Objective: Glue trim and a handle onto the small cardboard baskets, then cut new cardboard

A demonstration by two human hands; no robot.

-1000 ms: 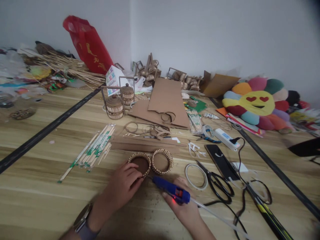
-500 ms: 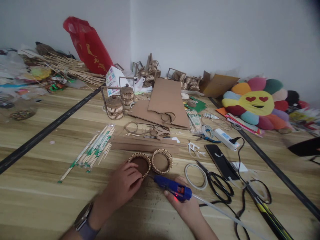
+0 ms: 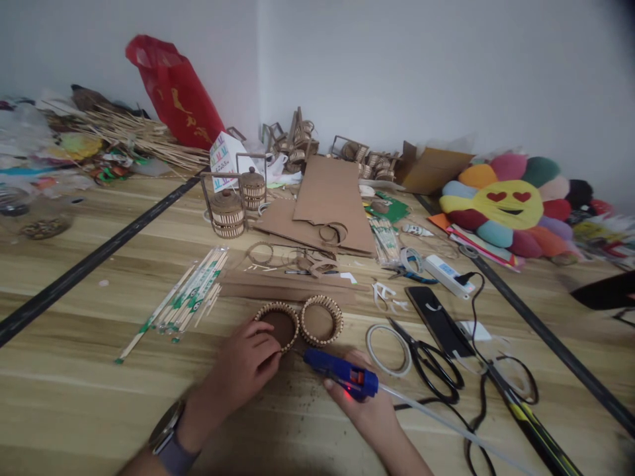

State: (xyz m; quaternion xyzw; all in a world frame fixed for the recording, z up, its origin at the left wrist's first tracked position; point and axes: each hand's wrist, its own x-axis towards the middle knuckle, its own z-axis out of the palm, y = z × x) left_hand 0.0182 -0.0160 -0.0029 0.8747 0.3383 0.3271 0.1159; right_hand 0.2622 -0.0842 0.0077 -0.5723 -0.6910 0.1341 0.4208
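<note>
My left hand (image 3: 243, 370) rests on the near rim of a round stick-walled cardboard ring (image 3: 278, 324), fingers curled and pressed against it. A second, matching ring (image 3: 321, 320) lies just to its right. My right hand (image 3: 367, 410) grips a blue glue gun (image 3: 342, 375) whose red light is lit. Its nozzle points left toward the first ring's near edge. A clear glue stick trails from its back to the right. A watch sits on my left wrist.
Black scissors (image 3: 431, 360), a tape ring (image 3: 389, 340), a dark phone (image 3: 436, 317) and a power strip (image 3: 446, 274) with cables lie to the right. Wrapped chopsticks (image 3: 191, 294) lie left. Cardboard sheets (image 3: 327, 205), finished stick barrels (image 3: 228, 211), a red bag (image 3: 173, 89) and an emoji cushion (image 3: 506, 201) sit behind.
The glue gun shifted slightly right and then settled; its nozzle stays near the left ring. My left hand has hardly moved on the ring.
</note>
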